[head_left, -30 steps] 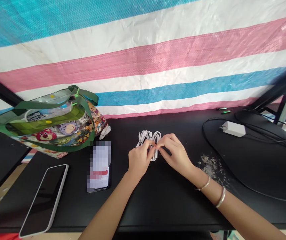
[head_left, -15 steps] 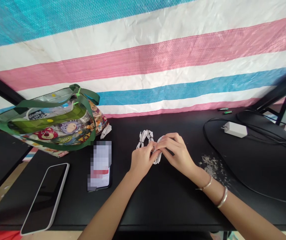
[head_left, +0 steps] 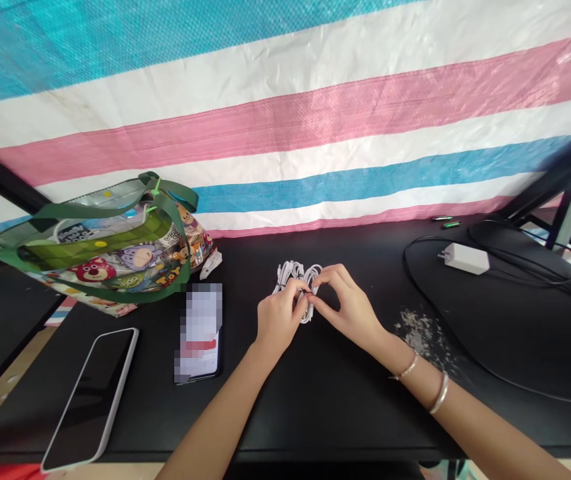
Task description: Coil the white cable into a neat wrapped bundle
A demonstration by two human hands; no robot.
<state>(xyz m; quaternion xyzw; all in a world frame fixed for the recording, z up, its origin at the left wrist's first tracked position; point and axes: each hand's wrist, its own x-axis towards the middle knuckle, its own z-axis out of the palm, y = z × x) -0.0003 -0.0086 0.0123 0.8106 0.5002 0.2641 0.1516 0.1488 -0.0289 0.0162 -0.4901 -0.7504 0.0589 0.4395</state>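
A coiled white cable [head_left: 312, 275] lies on the black table between my two hands. A thin black tie [head_left: 307, 291] crosses its middle. My left hand [head_left: 278, 319] closes thumb and fingers on the near side of this coil, by the tie. My right hand [head_left: 349, 308] pinches at the tie from the right, thumb and forefinger tips together. Another white cable bundle [head_left: 290, 269], bound with a dark tie, rests just behind my left fingers and is partly covered by them.
Left of my hands are a phone with a lit, blurred screen [head_left: 199, 333], a white-edged phone [head_left: 90, 400] and a cartoon-print bag with green straps [head_left: 130, 260]. To the right lie a white charger [head_left: 466, 259], a looped black cable [head_left: 435, 313] and scattered pale crumbs [head_left: 418, 333].
My right hand has shifted slightly left, its fingers now bent into a pinch at the tie. More of the coiled cable shows above my fingers. My left hand has barely moved.
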